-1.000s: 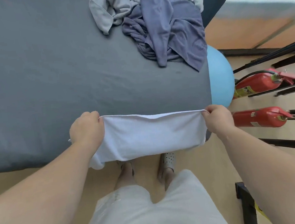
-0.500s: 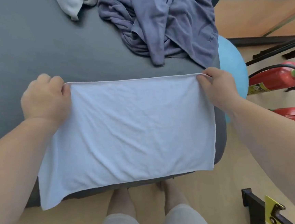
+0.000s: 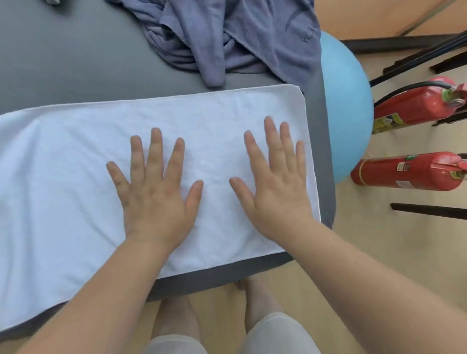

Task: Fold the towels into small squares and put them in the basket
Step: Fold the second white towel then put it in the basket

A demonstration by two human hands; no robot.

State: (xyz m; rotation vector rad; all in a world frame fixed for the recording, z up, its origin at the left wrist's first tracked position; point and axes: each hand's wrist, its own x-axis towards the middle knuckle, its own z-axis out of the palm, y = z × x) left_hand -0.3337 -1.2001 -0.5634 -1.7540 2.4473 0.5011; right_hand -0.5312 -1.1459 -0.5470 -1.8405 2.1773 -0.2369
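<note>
Both hands are now lying flat on the white towel (image 3: 72, 191), having let go of the far corners they were pinching half a second ago, and the cloth is lying spread out rather than being drawn across

From the head camera, looking down: the left hand (image 3: 155, 195) is pressing palm-down near the towel's middle, fingers straight and spread, gripping nothing. The right hand (image 3: 276, 184) is doing the same near the right end. The towel is lying along the near side of the grey padded surface (image 3: 47, 66), slightly askew, its near left corner reaching almost to the edge. A heap of blue-grey towels (image 3: 227, 27) is sitting just beyond the far hem, one tail hanging close to it. No basket is showing.

Judging from this, the left half is going unsmoothed, so wrinkles may be getting pushed that way and spoiling a square fold. The low corner could be slipping off the edge, and the heap's tail might be getting caught in the first fold
</note>
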